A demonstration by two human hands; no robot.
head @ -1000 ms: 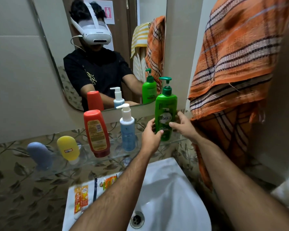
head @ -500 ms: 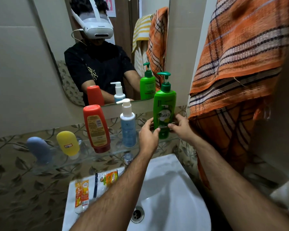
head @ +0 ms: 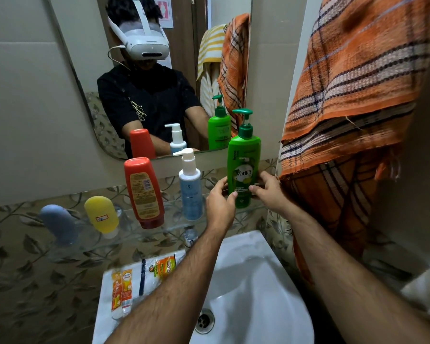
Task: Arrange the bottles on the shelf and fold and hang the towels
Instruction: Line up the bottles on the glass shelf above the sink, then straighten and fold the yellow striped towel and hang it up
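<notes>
— Five bottles on that glass shelf (head: 159, 228), and both hands are on the last one.

— The green pump bottle (head: 243, 167)? It stands upright at the shelf's right end. The left hand (head: 220, 203) has its fingers curled round the lower left side, and the right hand (head: 268, 191) pinches the lower right, thumb on the label.

— What worries you?

— It's tall, and he holds it low. Let go before the base sits flat and I'd guess it tips off the edge into the sink (head: 253, 289).

— Or sideways?

— Yes: the white-and-blue pump bottle (head: 190, 192) is just beside the left hand, with the red bottle (head: 144, 192) next along. A nudge could topple them. The orange checked towel (head: 353, 95) hangs close on the right and might catch his arm.
</notes>
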